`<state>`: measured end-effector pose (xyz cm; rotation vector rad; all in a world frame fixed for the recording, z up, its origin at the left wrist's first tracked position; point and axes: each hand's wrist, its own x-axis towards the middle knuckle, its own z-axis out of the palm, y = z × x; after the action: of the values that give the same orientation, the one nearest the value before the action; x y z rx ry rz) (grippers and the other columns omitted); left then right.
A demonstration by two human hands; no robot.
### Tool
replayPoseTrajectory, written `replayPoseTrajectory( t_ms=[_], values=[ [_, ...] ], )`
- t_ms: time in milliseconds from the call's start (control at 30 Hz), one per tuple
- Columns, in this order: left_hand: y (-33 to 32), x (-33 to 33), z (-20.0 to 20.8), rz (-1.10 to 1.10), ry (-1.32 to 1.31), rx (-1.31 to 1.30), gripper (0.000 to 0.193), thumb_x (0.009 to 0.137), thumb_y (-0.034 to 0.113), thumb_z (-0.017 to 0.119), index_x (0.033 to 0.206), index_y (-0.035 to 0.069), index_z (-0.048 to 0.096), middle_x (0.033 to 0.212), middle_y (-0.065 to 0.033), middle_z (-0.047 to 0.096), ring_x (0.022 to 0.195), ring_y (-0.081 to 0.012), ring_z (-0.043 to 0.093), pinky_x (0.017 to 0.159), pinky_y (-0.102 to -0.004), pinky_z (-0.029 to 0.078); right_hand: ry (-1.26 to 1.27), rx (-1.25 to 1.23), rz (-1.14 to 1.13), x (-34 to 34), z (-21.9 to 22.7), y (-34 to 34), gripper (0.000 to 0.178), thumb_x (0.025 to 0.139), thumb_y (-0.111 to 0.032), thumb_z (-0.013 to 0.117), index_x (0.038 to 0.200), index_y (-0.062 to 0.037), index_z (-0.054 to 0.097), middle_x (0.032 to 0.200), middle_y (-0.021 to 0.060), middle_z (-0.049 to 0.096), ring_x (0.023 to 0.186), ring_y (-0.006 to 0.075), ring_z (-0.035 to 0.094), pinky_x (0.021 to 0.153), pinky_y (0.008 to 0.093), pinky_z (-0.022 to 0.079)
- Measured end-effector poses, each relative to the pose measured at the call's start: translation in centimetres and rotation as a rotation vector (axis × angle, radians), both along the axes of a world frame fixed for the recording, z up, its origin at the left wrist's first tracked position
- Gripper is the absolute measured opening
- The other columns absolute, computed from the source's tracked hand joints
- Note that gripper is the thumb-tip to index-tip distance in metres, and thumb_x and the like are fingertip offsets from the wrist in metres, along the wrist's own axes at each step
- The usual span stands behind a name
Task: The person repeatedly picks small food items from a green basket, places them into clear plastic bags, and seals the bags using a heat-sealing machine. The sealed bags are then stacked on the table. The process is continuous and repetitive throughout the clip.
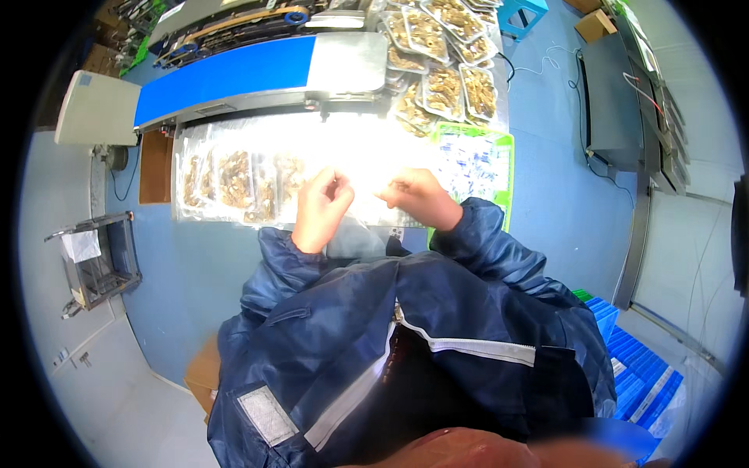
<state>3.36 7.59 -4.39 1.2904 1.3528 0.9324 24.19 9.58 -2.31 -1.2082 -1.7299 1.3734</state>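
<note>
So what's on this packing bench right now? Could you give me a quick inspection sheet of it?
Surface: worktable, brightly lit and washed out in the middle, set against a blue conveyor belt.
Job's things: clear bags of brownish dried pieces lie in a row at the left.
Clutter: filled clear trays stacked at the far right; a green tray of small white-and-blue sachets.
Hands: left hand and right hand raised together over the glare; whether they grip anything cannot be told.
Cables: a white cable on the blue floor; a dark one at the left.
Surroundings: wire rack, blue crates, grey cabinet.
</note>
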Motion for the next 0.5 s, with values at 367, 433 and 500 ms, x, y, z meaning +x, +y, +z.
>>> replayPoseTrajectory(
  t_ms=[367,433,500],
  values=[
    [-2.7,5.3,1.0,0.468,-0.496,-0.323,0.040,0.095,0.014,0.054,0.131,0.009,0.037,0.131,-0.0129,0.041,0.105,-0.0274,0.058,0.076,-0.0380,0.055,0.258,0.172,-0.186,-0.2,1.3,-1.7,0.009,0.090,-0.004,0.064,0.097,0.0019,0.062,0.080,0.0073,0.068,0.075,0.0131,0.069,0.067,0.0259,0.055],
    [-2.1,3.1,0.1,0.509,-0.635,-0.320,0.031,0.097,0.015,0.051,0.125,0.008,0.042,0.128,-0.0126,0.044,0.091,-0.0265,0.063,0.069,-0.0368,0.057,0.388,-0.120,-0.060,0.4,-1.1,-1.4,0.010,0.090,-0.004,0.064,0.098,0.0021,0.061,0.082,0.0054,0.068,0.074,0.0123,0.068,0.067,0.0257,0.055],
    [-2.1,0.8,-0.9,0.493,-0.362,-0.114,0.014,0.095,0.009,0.052,0.108,0.004,0.050,0.131,-0.0139,0.047,0.080,-0.0235,0.064,0.066,-0.0336,0.056,0.308,-0.133,0.162,1.7,-3.0,1.5,0.017,0.093,-0.012,0.062,0.103,0.0008,0.059,0.088,0.0056,0.067,0.079,0.0119,0.066,0.069,0.0272,0.054]
  ],
)
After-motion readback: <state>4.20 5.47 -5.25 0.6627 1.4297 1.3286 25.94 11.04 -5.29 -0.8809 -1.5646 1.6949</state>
